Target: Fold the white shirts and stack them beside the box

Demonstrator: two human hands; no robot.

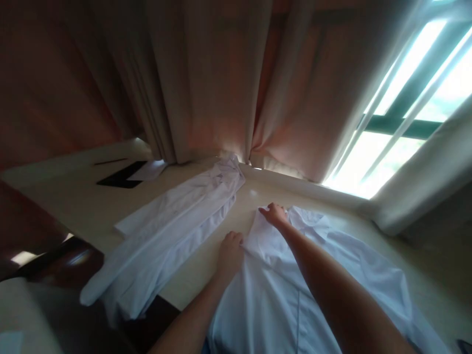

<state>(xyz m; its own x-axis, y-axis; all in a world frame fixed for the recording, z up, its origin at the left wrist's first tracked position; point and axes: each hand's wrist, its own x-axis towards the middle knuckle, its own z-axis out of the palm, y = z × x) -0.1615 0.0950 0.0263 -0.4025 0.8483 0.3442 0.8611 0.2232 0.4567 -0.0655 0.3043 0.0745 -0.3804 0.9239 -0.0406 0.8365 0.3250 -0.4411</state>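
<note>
A white garment [273,285] is spread over the right part of the pale surface and hangs toward the bottom of the view. My left hand [230,250] is closed on its left edge, fingers curled over the cloth. Farther up, my right hand [275,215] grips the garment's upper edge near the collar area, with thumb and fingers pressed on the fabric. To the left lies a second white garment [180,211], gathered lengthwise, its lower end drooping over the front edge. Neither hand touches it.
Long curtains [221,73] hang behind the pale tabletop [88,196]. A black flat item [117,178] and a white sheet [147,170] lie at the back left, near a thin dark stick [110,161]. A bright window [405,108] stands at the right.
</note>
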